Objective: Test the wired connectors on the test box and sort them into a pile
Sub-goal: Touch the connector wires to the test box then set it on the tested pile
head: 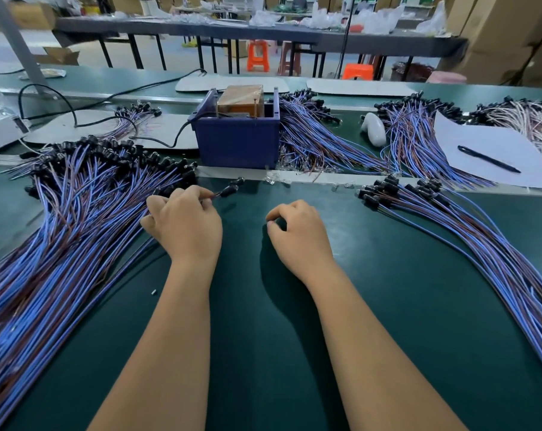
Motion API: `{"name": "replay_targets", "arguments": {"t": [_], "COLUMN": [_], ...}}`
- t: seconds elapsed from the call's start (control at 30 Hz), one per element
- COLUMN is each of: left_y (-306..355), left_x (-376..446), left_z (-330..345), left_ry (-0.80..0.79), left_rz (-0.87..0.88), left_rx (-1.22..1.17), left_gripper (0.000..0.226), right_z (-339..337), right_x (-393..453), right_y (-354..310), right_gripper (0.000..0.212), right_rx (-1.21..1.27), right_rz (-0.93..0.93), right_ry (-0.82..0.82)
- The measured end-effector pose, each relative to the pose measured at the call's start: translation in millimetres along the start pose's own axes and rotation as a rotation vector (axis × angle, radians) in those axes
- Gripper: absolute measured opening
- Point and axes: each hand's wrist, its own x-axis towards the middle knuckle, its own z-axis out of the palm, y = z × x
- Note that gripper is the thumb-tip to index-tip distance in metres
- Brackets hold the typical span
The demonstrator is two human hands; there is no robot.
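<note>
At centre left, the left hand [186,225] pinches a wire whose black connector [227,191] points toward the blue box [238,141]. The right hand [297,234], at centre, is curled and seemingly holds nothing.

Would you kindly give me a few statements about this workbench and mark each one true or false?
1. The left hand pinches a wired connector at the edge of the large left pile. True.
2. The right hand holds a bundle of wires. False: its fingers are curled and hold nothing.
3. A black pen lies on a white sheet of paper. True.
4. The blue box stands to the right of the pen. False: it stands to the pen's left, beyond the hands.
5. The pile on the right is larger than the left one. False: it is smaller.
</note>
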Motion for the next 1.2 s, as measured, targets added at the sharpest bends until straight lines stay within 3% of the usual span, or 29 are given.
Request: {"name": "replay_targets", "arguments": {"t": [0.17,0.43,0.5,0.57,0.63,0.7,0.77,0.83,0.9,1.2], "left_y": [7,5,7,14,23,30,37,43,47,37], "left_x": [0,1,2,1,0,-3,-9,-18,-25,-23], "left_z": [0,1,-1,-5,-12,-20,-23,-22,-20,-21], "left_ry": [0.097,0.023,0.03,-0.009,-0.161,-0.476,-0.812,-1.063,-1.205,-1.582], "left_rz": [-0.03,-0.082,-0.099,-0.089,-0.095,-0.073,0.001,0.072,0.119,0.208], "left_rx": [-0.189,-0.284,-0.394,-0.658,-1.105,-1.531,-1.668,-1.593,-1.484,-0.919], "left_gripper": [0.02,0.014,0.013,0.016,0.02,0.027,0.032,0.025,0.024,0.014], "right_z": [-3,-5,-5,-6,-8,-10,-14,-20,-25,-31], "right_x": [0,-1,-1,-2,-3,-4,-3,1,3,4], "right_y": [-1,1,1,-1,-6,-14,-18,-16,-11,6], "right_gripper": [0.018,0.019,0.019,0.02,0.024,0.028,0.039,0.052,0.052,0.009], "right_rx": [0.16,0.233,0.253,0.323,0.571,0.949,1.263,1.456,1.516,1.631], "right_rz": [0.043,0.05,0.049,0.052,0.086,0.14,0.209,0.284,0.344,0.342], "right_ry": [0.051,0.048,0.056,0.072,0.054,-0.046,-0.164,-0.263,-0.298,-0.057]}}
